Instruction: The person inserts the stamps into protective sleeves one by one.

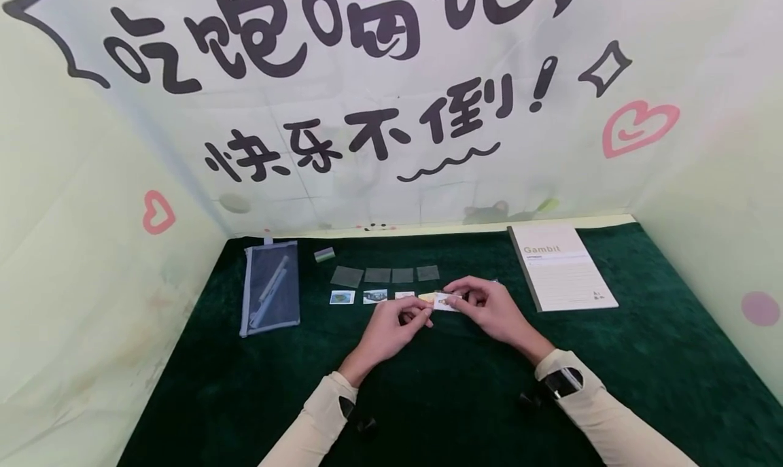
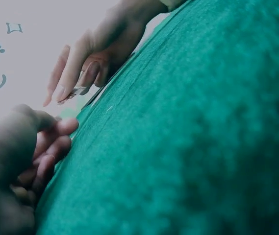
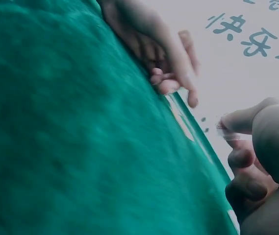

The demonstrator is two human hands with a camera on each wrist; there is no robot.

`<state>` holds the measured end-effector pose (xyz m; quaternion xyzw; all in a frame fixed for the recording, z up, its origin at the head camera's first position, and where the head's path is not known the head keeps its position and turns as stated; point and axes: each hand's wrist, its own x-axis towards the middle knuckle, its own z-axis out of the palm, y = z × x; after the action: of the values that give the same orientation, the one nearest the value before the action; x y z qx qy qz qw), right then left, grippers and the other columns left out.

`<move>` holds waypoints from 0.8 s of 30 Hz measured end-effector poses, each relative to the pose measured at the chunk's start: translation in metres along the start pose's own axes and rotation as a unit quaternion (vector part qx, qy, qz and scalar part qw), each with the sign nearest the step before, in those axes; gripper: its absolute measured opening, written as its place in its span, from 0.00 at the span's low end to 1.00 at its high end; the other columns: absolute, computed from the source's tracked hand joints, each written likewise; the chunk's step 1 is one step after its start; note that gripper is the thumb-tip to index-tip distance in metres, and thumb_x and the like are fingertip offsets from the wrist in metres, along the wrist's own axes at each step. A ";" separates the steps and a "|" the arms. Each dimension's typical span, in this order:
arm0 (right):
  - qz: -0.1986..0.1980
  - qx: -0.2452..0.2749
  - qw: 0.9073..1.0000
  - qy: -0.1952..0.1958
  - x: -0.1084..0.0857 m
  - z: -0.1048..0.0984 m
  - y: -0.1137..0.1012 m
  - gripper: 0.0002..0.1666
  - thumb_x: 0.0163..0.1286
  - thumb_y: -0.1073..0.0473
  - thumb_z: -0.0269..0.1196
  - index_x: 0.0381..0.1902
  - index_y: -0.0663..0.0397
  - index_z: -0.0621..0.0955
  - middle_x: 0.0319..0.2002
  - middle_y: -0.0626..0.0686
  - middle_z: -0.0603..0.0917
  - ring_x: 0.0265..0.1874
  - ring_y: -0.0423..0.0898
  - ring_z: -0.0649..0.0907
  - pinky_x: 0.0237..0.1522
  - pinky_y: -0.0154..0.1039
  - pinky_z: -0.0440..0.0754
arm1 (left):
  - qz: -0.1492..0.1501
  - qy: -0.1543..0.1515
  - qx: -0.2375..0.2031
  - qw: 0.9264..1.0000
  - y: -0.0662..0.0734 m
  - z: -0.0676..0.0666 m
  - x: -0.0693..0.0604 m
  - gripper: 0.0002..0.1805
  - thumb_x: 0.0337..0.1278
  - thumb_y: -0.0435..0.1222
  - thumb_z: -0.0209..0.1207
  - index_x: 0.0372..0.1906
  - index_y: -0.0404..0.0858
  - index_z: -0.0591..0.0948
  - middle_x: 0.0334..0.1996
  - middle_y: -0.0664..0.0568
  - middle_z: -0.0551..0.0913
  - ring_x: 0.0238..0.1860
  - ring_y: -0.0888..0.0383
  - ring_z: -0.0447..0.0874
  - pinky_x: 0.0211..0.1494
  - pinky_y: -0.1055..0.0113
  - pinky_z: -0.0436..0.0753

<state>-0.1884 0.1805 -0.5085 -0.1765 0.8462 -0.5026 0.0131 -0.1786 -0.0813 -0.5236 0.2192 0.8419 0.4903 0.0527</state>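
My right hand (image 1: pixel 495 312) pinches a small white picture card (image 1: pixel 445 302) between thumb and fingers; a bit of it shows at the fingertips in the right wrist view (image 3: pixel 222 128). Just left of that card is my left hand (image 1: pixel 391 325), its index finger reaching toward it and the other fingers loosely curled; no object shows in its grasp. Small picture cards lie in a row on the green cloth, among them a blue-green one (image 1: pixel 342 297) and a grey one (image 1: pixel 375 296). Others are partly covered by the hands. Behind them lies a row of clear squares (image 1: pixel 377 275).
A mesh zip pouch (image 1: pixel 272 287) with pens inside lies at the left. Near the back is a small striped block (image 1: pixel 325 254). A "Gambit" notepad (image 1: pixel 565 270) lies at the right. A printed fabric wall (image 1: pixel 342 202) stands behind the green cloth (image 1: pixel 440 399).
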 end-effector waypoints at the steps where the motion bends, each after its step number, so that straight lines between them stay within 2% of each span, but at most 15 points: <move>1: 0.000 -0.011 1.000 0.003 0.002 -0.004 0.000 0.11 0.78 0.49 0.71 0.54 0.38 0.88 0.28 0.48 0.82 0.20 0.44 0.76 0.24 0.36 0.72 | 0.002 0.006 0.010 1.000 0.001 0.000 0.000 0.09 0.80 0.46 0.62 0.53 0.51 0.89 0.40 0.66 0.92 0.36 0.67 0.87 0.42 0.69 0.85; 4: 0.004 -0.047 0.999 0.004 0.007 -0.014 0.000 0.10 0.77 0.50 0.71 0.54 0.38 0.89 0.35 0.46 0.85 0.23 0.45 0.77 0.26 0.36 0.74 | 0.011 0.027 0.050 0.998 0.007 -0.001 0.003 0.08 0.78 0.43 0.64 0.54 0.51 0.89 0.43 0.64 0.91 0.37 0.66 0.84 0.43 0.69 0.85; 8: 0.012 -0.084 0.996 -0.009 0.013 -0.024 0.006 0.09 0.77 0.52 0.71 0.52 0.38 0.89 0.39 0.45 0.88 0.25 0.45 0.77 0.29 0.36 0.74 | 0.015 0.054 0.138 0.989 0.014 -0.003 0.008 0.09 0.76 0.42 0.67 0.54 0.54 0.89 0.49 0.62 0.89 0.44 0.62 0.81 0.49 0.65 0.83; 11: 0.015 -0.099 0.995 -0.021 0.017 -0.027 0.010 0.09 0.77 0.54 0.71 0.52 0.41 0.90 0.37 0.46 0.88 0.26 0.45 0.77 0.29 0.36 0.73 | 0.000 0.045 0.198 0.979 0.017 -0.004 0.014 0.11 0.74 0.42 0.68 0.56 0.53 0.89 0.55 0.58 0.87 0.52 0.59 0.80 0.58 0.59 0.84; 13: 0.012 -0.111 0.993 -0.030 0.019 -0.027 0.012 0.09 0.77 0.55 0.71 0.52 0.42 0.90 0.37 0.47 0.88 0.26 0.44 0.76 0.30 0.36 0.74 | -0.012 0.032 0.222 0.975 0.019 -0.005 0.018 0.13 0.73 0.41 0.70 0.58 0.51 0.89 0.57 0.56 0.87 0.55 0.57 0.79 0.64 0.55 0.83; 14: 0.009 -0.118 0.992 -0.033 0.020 -0.026 0.012 0.09 0.77 0.56 0.71 0.52 0.42 0.90 0.38 0.47 0.88 0.25 0.44 0.76 0.30 0.36 0.74 | -0.016 0.024 0.231 0.972 0.020 -0.006 0.020 0.14 0.72 0.41 0.70 0.58 0.50 0.88 0.58 0.55 0.86 0.56 0.56 0.79 0.69 0.53 0.82; 17: 0.006 -0.137 0.990 -0.035 0.023 -0.025 0.013 0.08 0.77 0.57 0.71 0.52 0.42 0.90 0.40 0.48 0.88 0.25 0.43 0.76 0.30 0.36 0.74 | -0.017 0.012 0.248 0.969 0.023 -0.008 0.025 0.14 0.72 0.41 0.71 0.59 0.49 0.88 0.56 0.54 0.87 0.56 0.55 0.79 0.71 0.51 0.80; 24: -0.003 -0.175 0.984 -0.024 0.025 -0.022 0.011 0.08 0.75 0.57 0.72 0.50 0.42 0.90 0.45 0.49 0.88 0.29 0.42 0.76 0.35 0.38 0.75 | -0.010 0.009 0.236 0.972 0.027 -0.010 0.030 0.14 0.70 0.41 0.72 0.57 0.50 0.88 0.52 0.55 0.86 0.54 0.56 0.78 0.67 0.53 0.80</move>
<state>-0.2198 0.1959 -0.5030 -0.1902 0.9201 -0.3423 0.0005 -0.1995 -0.0652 -0.4916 0.2122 0.9365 0.2792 -0.0034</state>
